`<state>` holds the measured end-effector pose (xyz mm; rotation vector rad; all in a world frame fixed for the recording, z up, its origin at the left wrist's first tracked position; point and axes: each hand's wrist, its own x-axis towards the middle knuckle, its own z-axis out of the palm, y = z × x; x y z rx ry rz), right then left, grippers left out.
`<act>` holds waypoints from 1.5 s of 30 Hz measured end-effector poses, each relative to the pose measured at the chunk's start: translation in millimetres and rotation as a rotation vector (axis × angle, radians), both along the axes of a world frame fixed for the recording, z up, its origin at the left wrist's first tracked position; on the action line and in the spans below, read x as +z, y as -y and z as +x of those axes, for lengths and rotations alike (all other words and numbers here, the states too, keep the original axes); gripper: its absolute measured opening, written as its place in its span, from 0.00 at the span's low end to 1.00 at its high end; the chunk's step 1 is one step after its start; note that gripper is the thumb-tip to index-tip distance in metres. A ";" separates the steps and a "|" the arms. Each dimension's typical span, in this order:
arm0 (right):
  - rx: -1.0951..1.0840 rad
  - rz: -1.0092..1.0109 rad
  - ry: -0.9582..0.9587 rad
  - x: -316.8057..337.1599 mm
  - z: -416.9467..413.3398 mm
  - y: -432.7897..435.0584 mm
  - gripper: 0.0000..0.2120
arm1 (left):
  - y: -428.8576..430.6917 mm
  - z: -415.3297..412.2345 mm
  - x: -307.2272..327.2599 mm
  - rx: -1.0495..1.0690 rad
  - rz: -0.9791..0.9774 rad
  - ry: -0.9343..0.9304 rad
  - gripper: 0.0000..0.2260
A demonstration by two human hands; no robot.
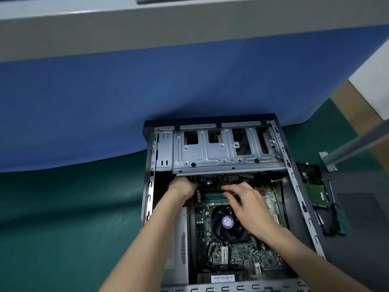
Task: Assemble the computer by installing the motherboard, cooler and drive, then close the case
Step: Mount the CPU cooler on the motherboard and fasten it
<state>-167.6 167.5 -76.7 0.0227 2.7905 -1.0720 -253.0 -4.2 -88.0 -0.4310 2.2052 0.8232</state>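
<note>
An open computer case (299, 182) lies on the green floor mat. The green motherboard (242, 251) sits inside it, with a black cooler fan (228, 223) carrying a purple label. My left hand (182, 186) reaches under the grey metal drive cage (227, 152) at the board's far left; its fingers are hidden there. My right hand (244, 202) lies over the coloured memory slots (212, 198), its fingers stretched to the left and touching the board's far edge. A hard drive (315, 191) lies circuit side up outside the case on the right.
A blue cloth-covered bench (147, 91) rises just beyond the case. A screwdriver (339, 220) lies on the grey mat (357, 207) to the right, beside the drive. A metal table leg with a foot plate (330, 160) stands at the right. The power supply (179, 239) fills the case's left side.
</note>
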 end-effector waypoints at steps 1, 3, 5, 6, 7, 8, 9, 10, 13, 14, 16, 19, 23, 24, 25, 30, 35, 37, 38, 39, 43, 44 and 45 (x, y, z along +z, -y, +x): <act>-0.028 -0.014 0.024 -0.7 -0.1 1.0 0.13 | 0.7 0.4 -0.1 0.001 0.003 -0.003 0.18; -0.074 -0.045 0.081 -2.3 -2.8 3.6 0.12 | 1.8 1.3 -0.9 0.022 0.017 -0.016 0.15; -0.120 -0.104 0.130 -5.6 -7.9 5.6 0.10 | 2.0 2.8 -0.6 0.038 0.039 -0.035 0.14; -0.151 -0.147 0.155 -7.0 -11.0 6.4 0.10 | 1.7 3.8 0.0 0.036 0.049 -0.041 0.15; -0.184 -0.195 0.186 -8.0 -14.2 7.4 0.09 | 1.3 4.8 1.1 0.033 0.060 -0.045 0.15; -0.220 -0.248 0.221 -9.1 -17.9 8.5 0.10 | 1.2 5.4 1.8 0.030 0.078 -0.043 0.15; -0.258 -0.305 0.254 -10.5 -21.1 9.4 0.10 | 0.9 6.0 2.5 0.024 0.100 -0.039 0.15; -0.301 -0.364 0.285 -11.7 -24.8 10.6 0.09 | 0.6 6.7 3.2 0.018 0.121 -0.037 0.15; -0.493 -0.546 0.363 -13.9 -34.9 14.9 0.05 | 0.6 8.6 5.0 -0.009 0.170 -0.055 0.12; -0.563 -0.600 0.394 -14.7 -38.4 15.2 0.05 | 0.5 9.6 5.5 -0.022 0.185 -0.068 0.12; -0.671 -0.748 0.456 -16.6 -44.8 14.2 0.09 | 0.8 11.2 8.3 -0.052 0.183 -0.091 0.11; -0.757 -1.112 0.497 -9.0 -49.9 11.5 0.09 | 2.2 11.6 11.2 -0.098 0.209 -0.100 0.04; -0.755 -1.363 0.544 -2.9 -43.7 3.2 0.26 | 3.5 12.8 15.5 -0.179 0.229 -0.062 0.03; -0.738 -1.423 0.557 -3.9 -38.7 -1.4 0.31 | 3.8 13.1 15.8 -0.188 0.224 -0.065 0.03; -0.699 -1.481 0.574 -2.7 -33.6 -5.7 0.32 | 3.8 13.4 17.0 -0.200 0.220 -0.068 0.03; -0.579 -1.552 0.579 2.8 -14.9 -21.6 0.17 | -3.5 19.8 27.7 -0.426 0.107 -0.167 0.08; -0.664 -1.503 0.505 2.4 -2.6 -22.7 0.16 | -25.8 36.7 43.2 -0.473 0.253 -0.423 0.15; -0.735 -1.479 0.457 4.4 -2.5 -20.1 0.10 | -32.3 42.6 42.7 -0.471 0.258 -0.491 0.14; -0.780 -1.451 0.438 5.5 -3.4 -18.7 0.10 | -34.0 44.5 41.6 -0.459 0.255 -0.506 0.13; -0.830 -1.412 0.426 6.0 -4.5 -17.8 0.11 | -34.8 45.7 40.1 -0.435 0.253 -0.518 0.11; -0.954 -1.223 0.453 3.7 -9.4 -19.5 0.16 | -40.2 45.0 34.7 -0.423 0.259 -0.586 0.03; -0.963 -1.204 0.463 4.1 -11.7 -20.4 0.15 | -43.9 44.4 33.3 -0.474 0.242 -0.608 0.03; -0.967 -1.193 0.481 5.0 -14.6 -20.5 0.13 | -48.3 43.6 31.9 -0.526 0.227 -0.623 0.04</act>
